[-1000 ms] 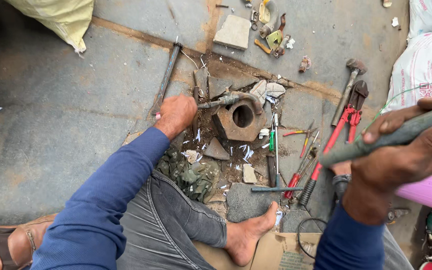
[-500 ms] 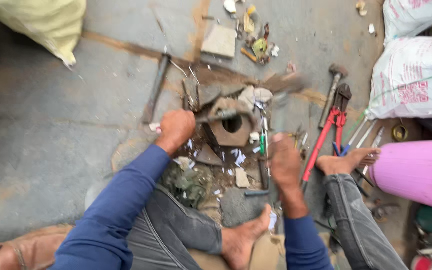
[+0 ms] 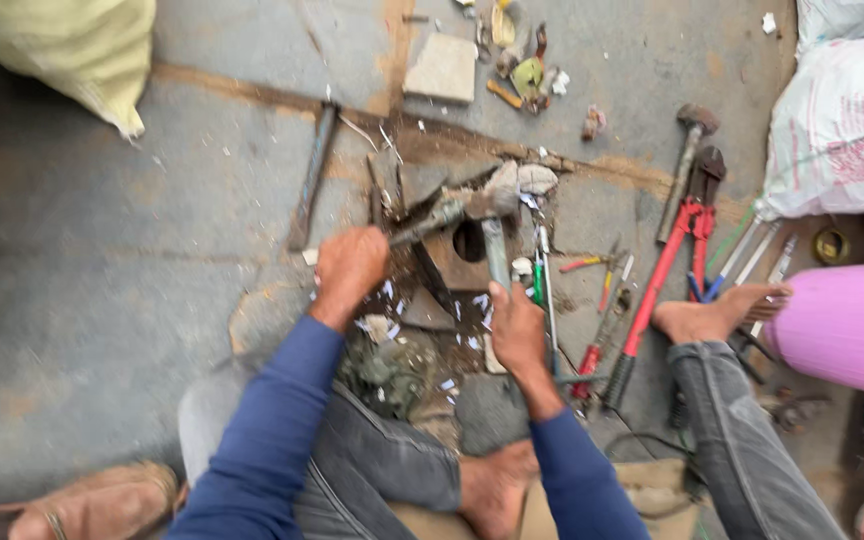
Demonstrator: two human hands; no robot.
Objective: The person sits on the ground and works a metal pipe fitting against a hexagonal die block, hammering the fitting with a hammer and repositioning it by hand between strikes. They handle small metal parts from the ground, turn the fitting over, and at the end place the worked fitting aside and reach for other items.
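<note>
The left hand [image 3: 350,268] is closed in a fist round a grey metal rod [image 3: 430,222] that slants up and to the right, its far end meeting the blurred head of a hammer [image 3: 498,200]. The right hand [image 3: 517,330] is clenched round the hammer's handle, which runs away from it toward the far side. Both tools come together just over a square metal block with a round hole [image 3: 467,250], lying on the concrete floor [image 3: 132,260] between the two hands and slightly beyond them, among scraps of metal. To the right lie red bolt cutters [image 3: 664,270], a second hammer [image 3: 687,160] and a green-handled screwdriver [image 3: 540,285]; a bare foot [image 3: 707,315] rests near them. A long bar [image 3: 312,175] lies far left
</note>
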